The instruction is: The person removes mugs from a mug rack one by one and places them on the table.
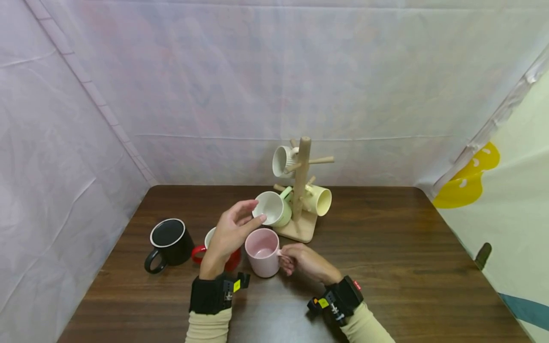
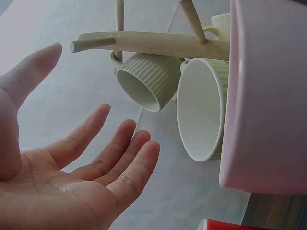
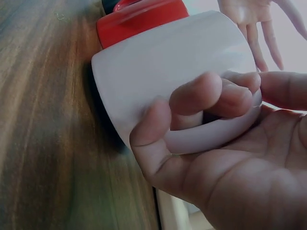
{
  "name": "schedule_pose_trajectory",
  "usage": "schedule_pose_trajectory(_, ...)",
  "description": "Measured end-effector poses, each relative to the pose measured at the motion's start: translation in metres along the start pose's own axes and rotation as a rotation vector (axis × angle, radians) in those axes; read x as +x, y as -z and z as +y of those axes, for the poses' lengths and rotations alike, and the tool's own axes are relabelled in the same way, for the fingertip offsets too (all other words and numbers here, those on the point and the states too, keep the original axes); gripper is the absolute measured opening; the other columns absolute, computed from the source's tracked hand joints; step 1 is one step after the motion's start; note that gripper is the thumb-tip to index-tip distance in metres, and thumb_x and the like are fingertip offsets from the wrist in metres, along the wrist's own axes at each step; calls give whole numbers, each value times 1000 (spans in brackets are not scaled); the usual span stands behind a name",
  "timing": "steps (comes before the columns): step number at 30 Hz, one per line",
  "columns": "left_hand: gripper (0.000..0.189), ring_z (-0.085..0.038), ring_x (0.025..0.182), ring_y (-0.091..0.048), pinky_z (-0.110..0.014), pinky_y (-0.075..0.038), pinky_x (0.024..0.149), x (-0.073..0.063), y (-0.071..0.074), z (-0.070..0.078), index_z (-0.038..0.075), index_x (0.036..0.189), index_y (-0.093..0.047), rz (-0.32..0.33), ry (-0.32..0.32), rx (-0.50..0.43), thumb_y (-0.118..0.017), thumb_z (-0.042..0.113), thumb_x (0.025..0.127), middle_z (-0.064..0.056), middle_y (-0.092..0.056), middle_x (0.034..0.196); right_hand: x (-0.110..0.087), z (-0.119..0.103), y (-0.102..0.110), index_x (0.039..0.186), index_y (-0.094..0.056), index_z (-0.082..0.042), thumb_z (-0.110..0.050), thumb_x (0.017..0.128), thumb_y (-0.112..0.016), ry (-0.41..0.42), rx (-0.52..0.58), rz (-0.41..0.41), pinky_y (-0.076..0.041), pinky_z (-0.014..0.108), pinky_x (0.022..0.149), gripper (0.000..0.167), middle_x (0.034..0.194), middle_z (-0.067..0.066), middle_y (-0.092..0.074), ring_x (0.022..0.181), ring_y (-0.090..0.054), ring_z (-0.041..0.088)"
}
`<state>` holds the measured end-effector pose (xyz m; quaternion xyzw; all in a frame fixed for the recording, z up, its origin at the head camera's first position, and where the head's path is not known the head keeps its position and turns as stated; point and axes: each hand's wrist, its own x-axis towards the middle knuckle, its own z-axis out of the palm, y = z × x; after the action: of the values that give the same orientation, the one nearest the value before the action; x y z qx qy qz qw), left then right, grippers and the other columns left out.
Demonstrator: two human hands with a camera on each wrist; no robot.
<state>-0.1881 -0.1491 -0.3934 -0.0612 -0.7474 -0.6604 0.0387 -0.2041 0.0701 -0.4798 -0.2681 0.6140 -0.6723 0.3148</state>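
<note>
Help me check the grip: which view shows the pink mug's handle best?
Right wrist view: the handle is large and close, fingers around it. The head view shows it small, partly covered; the left wrist, only the mug's side, no handle.

Head view: looks from above the near side of the counter (image 1: pixel 399 257), facing forward and down; widest of the three, left hand (image 1: pixel 231 233) and right hand (image 1: pixel 312 263) both in frame. Left-wrist view: close in at the left hand, facing past it to the mug rack (image 2: pixel 158 44), which lies sideways. Right-wrist view: very near, also rolled, facing across the pink mug (image 3: pixel 177 62). I note the pink mug in all three, the mug rack plainly in head and left wrist
</note>
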Motion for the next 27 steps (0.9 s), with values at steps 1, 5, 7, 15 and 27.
schedule_pose_trajectory(1,49,-30,128,-53,-47,-40,110,0,0,0,3,131,-59,2,1,3,-76,16,88,-14,-57,137,0,0,0,81,-27,20,-14,103,-36,-7,8,-5,-41,23,62,41,70,5,-37,64,-42,15)
schedule_pose_trajectory(5,48,-31,128,-53,-48,-40,110,1,-2,-1,1,130,-59,5,-8,-5,-76,13,87,-16,-58,135,-1,-1,1,80,-26,19,-15,103,-36,-32,11,-21,-42,23,63,43,70,5,-37,64,-44,16)
schedule_pose_trajectory(7,47,-30,128,-53,-48,-39,110,2,-2,-1,1,130,-59,6,-10,-12,-76,12,87,-16,-58,135,-1,-1,2,80,-27,20,-15,103,-36,-44,6,-33,-43,24,63,43,70,6,-38,64,-45,17)
schedule_pose_trajectory(15,48,-31,129,-52,-49,-38,111,1,-2,-1,1,131,-58,-1,-5,2,-76,13,87,-16,-57,136,-3,-2,7,80,-33,18,-16,103,-38,-119,-1,-59,-47,26,65,41,71,5,-43,67,-49,18)
schedule_pose_trajectory(27,49,-31,130,-51,-46,-40,110,0,-2,0,2,132,-57,-3,-2,25,-75,15,89,-16,-57,137,-5,-2,12,83,-52,0,-17,102,-40,-192,10,-75,-55,32,70,29,76,5,-55,74,-62,18)
